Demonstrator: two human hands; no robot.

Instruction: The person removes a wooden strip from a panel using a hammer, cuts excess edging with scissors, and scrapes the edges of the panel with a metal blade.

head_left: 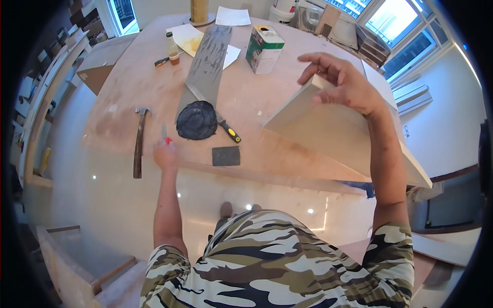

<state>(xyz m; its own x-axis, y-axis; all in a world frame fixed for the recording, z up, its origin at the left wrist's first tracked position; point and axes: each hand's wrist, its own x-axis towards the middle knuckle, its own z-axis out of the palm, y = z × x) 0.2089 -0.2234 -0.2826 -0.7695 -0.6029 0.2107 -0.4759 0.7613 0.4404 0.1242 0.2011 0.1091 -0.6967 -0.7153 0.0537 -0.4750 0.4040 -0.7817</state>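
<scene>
At the near left edge of the table, my left hand [165, 154] is closed around a small red-handled tool [168, 139] with a thin, pale tip. My right hand [341, 84] grips the upper corner of a pale board [328, 126], thumb on the near face and fingers over the edge. The board is tilted up, its lower edge near the tabletop. Left of my left hand lies a claw hammer [139, 141]. A round black lump [196, 120] sits on a grey-smeared strip [208, 61], beside a putty knife [228, 131] with a black and yellow handle.
A dark grey rectangular pad [226, 156] lies near the front edge of the table [123, 92]. Farther back stand a green and white metal can [264, 50], a small bottle [172, 51] and paper sheets [232, 16]. A wooden frame [67, 256] is at lower left.
</scene>
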